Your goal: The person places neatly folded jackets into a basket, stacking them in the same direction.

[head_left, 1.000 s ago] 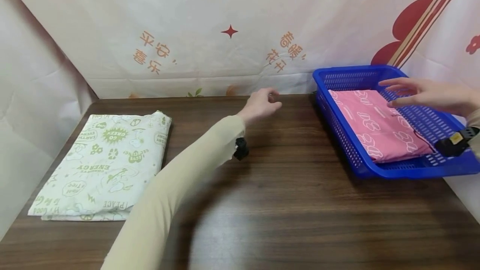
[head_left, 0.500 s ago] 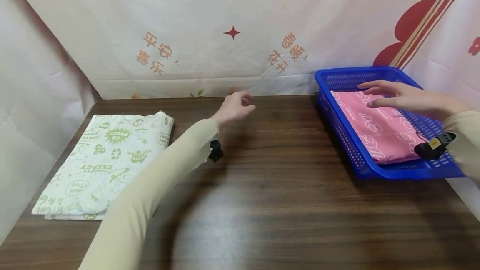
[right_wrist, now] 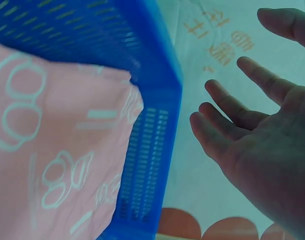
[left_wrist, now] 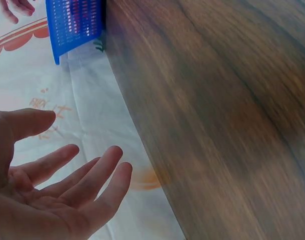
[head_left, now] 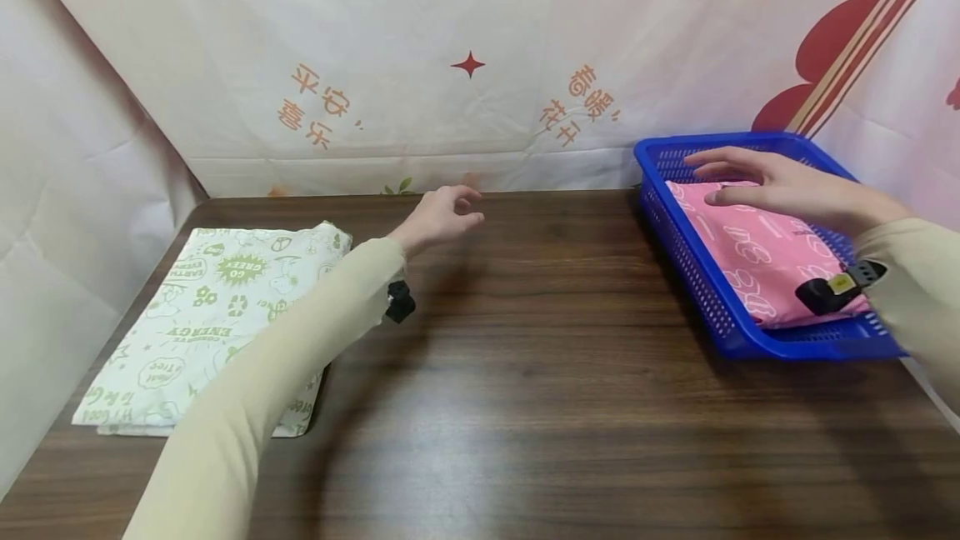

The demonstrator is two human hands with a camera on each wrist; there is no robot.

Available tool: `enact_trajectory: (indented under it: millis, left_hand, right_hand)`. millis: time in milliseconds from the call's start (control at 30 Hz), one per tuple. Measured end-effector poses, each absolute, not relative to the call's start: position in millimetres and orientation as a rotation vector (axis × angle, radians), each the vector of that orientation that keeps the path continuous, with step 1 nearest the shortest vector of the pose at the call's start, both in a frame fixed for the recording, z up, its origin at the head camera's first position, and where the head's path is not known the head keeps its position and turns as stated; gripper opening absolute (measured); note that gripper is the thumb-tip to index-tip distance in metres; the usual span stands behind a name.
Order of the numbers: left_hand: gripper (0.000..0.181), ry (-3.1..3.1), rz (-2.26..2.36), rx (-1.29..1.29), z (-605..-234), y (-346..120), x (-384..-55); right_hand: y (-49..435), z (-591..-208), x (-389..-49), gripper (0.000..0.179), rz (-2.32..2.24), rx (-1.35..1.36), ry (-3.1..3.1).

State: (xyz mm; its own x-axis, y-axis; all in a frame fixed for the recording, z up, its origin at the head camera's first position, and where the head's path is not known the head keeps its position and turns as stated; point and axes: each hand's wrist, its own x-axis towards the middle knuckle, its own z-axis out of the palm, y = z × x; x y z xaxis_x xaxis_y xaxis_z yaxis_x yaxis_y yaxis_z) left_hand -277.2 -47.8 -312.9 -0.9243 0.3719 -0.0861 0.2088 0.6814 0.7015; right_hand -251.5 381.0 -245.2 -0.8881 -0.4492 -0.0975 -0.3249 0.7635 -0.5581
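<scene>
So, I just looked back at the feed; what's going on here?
A person has both bare hands raised, fingers relaxed and holding nothing. The right hand is over a blue perforated plastic basket, where a folded pink cloth with white prints lies. The left hand hangs over the dark wood-grain table, between that basket and a folded white cloth with green prints.

My sleeves (head_left: 300,340): plain cream. I've got a solid blue basket (head_left: 686,286), pink cloth (head_left: 720,232) with white line print, white cloth (head_left: 198,315) with green lettering and doodles, dark brown wood-grain bench (head_left: 562,407), pale backdrop (head_left: 397,65) with orange and red print.
</scene>
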Motion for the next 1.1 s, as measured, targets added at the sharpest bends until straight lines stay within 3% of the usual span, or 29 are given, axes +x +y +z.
enact_trajectory:
  millis: [533, 1100]
  left_hand:
    - [0.042, 2.722, 0.885, 0.575, -325.5, -68.8, -271.9]
    - [0.041, 2.753, 0.813, 0.608, -331.5, -97.8, -259.1]
  right_hand:
    - [312.8, -235.1, -258.8, 0.052, -0.805, -0.675, 2.652]
    - [262.1, -264.3, -261.2, 0.046, -0.852, -0.77, 2.56]
